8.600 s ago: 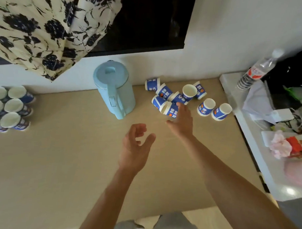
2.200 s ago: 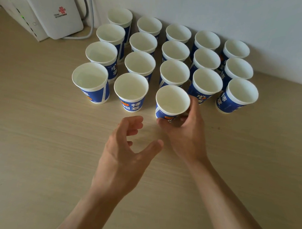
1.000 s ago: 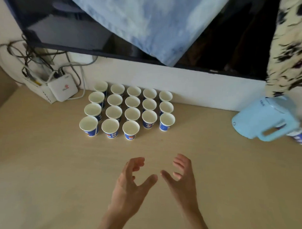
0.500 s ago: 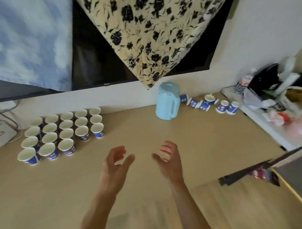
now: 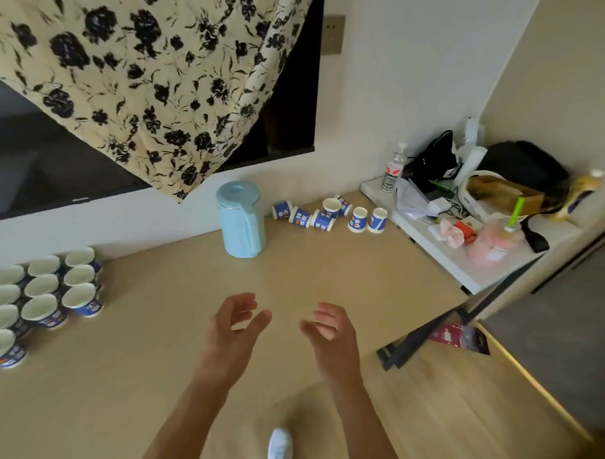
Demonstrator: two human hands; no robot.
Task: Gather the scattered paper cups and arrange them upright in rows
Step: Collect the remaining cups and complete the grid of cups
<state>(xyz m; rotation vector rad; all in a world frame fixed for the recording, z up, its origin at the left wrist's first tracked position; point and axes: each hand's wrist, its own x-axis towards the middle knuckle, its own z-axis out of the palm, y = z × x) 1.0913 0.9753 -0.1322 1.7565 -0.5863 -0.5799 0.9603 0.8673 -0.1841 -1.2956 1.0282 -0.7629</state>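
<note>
**Fig. Both hands empty between the finished rows and the cups yet to be gathered**

The bench, a pale wood-grain top, runs along a white wall. Above it a dark screen is partly covered by a floral cloth hanging down over its upper edge. At the bench's right end a lower white shelf carries bags, wrappers and a water bottle, all apart from the task.

The left hand and right hand hover over the bare middle of the bench, apart from each other. Their fingers are loosely curled and hold nothing. This posture suggests the hands are free for the next pick-up.

A blue jug stands upright near the wall, between the two groups of cups.

At the left edge, the rows of cups stand upright, mouths up, rims close together. The block runs out of view, so its full count cannot be told.

The scattered cups lie against the wall to the right of the jug, near the white shelf. Several rest on their sides, touching. Two at the right end stand upright, side by side. By this layout the task is well advanced but unfinished: this cluster must be carried past the jug to the rows.

A white shoe shows at the bottom edge, by the bench's near side.
</note>
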